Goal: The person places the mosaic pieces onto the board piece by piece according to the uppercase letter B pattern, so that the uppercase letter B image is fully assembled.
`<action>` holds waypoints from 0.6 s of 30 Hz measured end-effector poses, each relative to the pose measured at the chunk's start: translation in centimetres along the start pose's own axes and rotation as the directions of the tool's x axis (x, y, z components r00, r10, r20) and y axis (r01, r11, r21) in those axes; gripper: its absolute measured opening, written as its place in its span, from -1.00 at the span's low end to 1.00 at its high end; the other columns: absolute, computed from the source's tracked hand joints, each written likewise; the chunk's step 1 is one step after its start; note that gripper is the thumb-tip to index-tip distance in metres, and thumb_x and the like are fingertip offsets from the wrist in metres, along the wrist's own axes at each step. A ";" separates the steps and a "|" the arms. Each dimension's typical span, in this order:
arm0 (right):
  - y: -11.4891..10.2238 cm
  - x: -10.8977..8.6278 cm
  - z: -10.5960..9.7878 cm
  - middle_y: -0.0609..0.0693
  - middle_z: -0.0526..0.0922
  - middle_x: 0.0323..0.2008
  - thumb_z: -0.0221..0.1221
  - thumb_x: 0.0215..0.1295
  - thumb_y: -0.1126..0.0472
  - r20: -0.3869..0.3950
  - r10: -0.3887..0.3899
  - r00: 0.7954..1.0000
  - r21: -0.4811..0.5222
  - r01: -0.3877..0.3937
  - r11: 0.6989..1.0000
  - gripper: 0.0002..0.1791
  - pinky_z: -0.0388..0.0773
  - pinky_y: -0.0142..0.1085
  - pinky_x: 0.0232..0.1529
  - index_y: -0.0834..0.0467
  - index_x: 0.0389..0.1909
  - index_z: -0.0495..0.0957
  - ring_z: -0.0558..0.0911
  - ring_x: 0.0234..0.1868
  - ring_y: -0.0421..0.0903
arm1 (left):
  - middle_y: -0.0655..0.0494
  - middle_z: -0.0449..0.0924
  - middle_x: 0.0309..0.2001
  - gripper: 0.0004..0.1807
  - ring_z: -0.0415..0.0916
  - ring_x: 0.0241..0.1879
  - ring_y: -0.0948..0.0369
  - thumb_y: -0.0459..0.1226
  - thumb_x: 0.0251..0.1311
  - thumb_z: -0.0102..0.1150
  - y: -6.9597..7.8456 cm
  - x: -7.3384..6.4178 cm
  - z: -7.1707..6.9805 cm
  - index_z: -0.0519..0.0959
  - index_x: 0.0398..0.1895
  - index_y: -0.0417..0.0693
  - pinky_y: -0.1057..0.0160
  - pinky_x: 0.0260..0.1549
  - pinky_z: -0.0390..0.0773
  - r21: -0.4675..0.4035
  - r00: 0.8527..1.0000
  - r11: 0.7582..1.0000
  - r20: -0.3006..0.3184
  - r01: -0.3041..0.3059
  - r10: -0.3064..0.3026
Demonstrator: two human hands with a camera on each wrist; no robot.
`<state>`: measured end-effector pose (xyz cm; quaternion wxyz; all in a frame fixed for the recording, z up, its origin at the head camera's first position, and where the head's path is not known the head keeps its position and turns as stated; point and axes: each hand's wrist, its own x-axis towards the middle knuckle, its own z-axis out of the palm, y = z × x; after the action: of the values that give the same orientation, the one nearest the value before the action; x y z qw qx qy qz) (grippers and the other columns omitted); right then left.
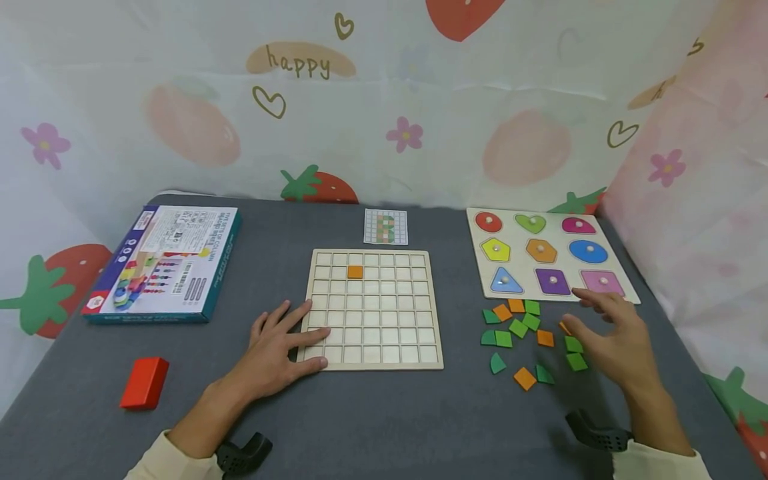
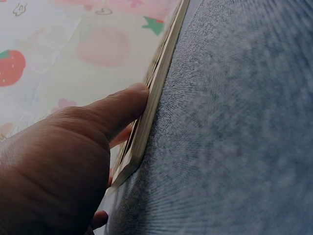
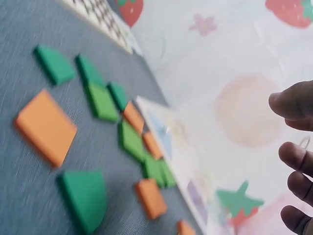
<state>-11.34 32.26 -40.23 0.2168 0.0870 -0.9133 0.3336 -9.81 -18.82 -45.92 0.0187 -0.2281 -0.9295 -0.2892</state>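
My left hand (image 1: 271,357) rests with spread fingers on the left edge of a wooden grid board (image 1: 437,333). In the left wrist view its thumb (image 2: 129,100) presses the board's rim (image 2: 151,110). One orange square tile (image 1: 355,272) sits in a cell near the top of the board. My right hand (image 1: 621,340) is raised over the right side of the table, its fingers loosely bent and nothing between them. Beside and below it lie several loose tiles: orange squares (image 1: 525,379), light green squares (image 1: 577,362) and dark green rounded-corner pieces (image 1: 497,363).
A small printed pattern card (image 1: 386,227) lies behind the board. To the back right is a shape puzzle board (image 1: 522,267) with knobbed pieces. A boxed toy (image 1: 168,267) lies at the left, and a red block (image 1: 145,383) is in front of it.
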 end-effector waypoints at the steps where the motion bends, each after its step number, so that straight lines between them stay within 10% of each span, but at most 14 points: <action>1: 0.7 -0.2 0.1 0.09 0.54 -0.12 0.42 0.09 0.30 -0.002 0.018 1.000 -0.015 -0.018 1.000 -0.45 0.25 -0.21 -0.10 0.15 0.16 0.57 0.37 -0.08 -0.02 | -0.11 0.13 0.43 -0.44 -0.12 0.39 -0.28 0.08 0.15 0.29 0.0 0.0 0.0 0.58 0.21 0.12 -0.39 0.18 -0.21 -0.001 1.000 1.000 -0.001 -0.001 0.001; 18: 2.7 -2.6 0.0 0.39 0.50 -0.03 0.31 0.25 0.10 0.098 0.316 0.944 -0.113 -0.305 0.946 -0.39 0.37 0.18 -0.12 0.37 0.21 0.45 0.44 -0.03 0.30 | -0.11 0.12 0.44 -0.43 -0.13 0.40 -0.27 0.08 0.14 0.30 -0.1 0.0 0.0 0.58 0.22 0.12 -0.39 0.19 -0.23 -0.004 1.000 1.000 0.007 0.002 -0.002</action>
<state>-9.83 34.34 -43.00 0.1124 -0.0497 -0.9415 0.3138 -9.86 -18.87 -45.92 0.0144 -0.2281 -0.9293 -0.2903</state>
